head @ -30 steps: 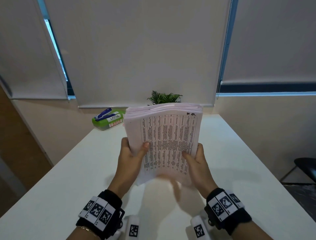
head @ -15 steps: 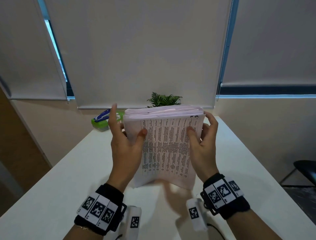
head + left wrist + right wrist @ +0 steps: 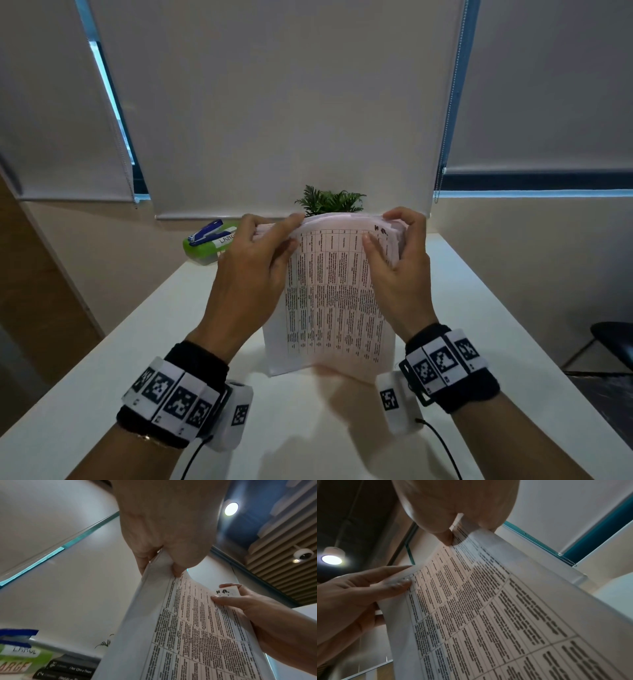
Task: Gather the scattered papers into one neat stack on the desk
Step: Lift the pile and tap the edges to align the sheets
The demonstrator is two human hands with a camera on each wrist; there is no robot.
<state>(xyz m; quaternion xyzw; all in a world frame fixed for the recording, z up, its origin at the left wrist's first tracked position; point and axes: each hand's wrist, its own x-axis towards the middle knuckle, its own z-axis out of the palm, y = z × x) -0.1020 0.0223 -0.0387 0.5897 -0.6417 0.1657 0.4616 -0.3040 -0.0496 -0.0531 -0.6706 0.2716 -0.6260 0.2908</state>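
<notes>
A thick stack of printed papers (image 3: pixel 334 301) stands upright on its bottom edge on the white desk (image 3: pixel 137 342), its printed table facing me. My left hand (image 3: pixel 260 253) grips the stack's top left corner, thumb on the front sheet and fingers over the top edge. My right hand (image 3: pixel 397 250) grips the top right corner the same way. In the left wrist view the papers (image 3: pixel 197 635) run up to my left hand (image 3: pixel 164 555), with the right hand (image 3: pixel 240 599) beyond. The right wrist view shows the sheets (image 3: pixel 496 608) pinched under my right hand (image 3: pixel 453 532).
A green box (image 3: pixel 205 248) with a blue stapler (image 3: pixel 207 231) on top sits at the desk's far left. A small potted plant (image 3: pixel 330 200) stands behind the stack. A dark chair (image 3: pixel 613 346) is off the desk's right side. Books (image 3: pixel 68 670) lie by the box.
Both hands slid up the stack's sides, from its lower half a second ago to its top corners now. The stack has come nearer and stands on the desk.
</notes>
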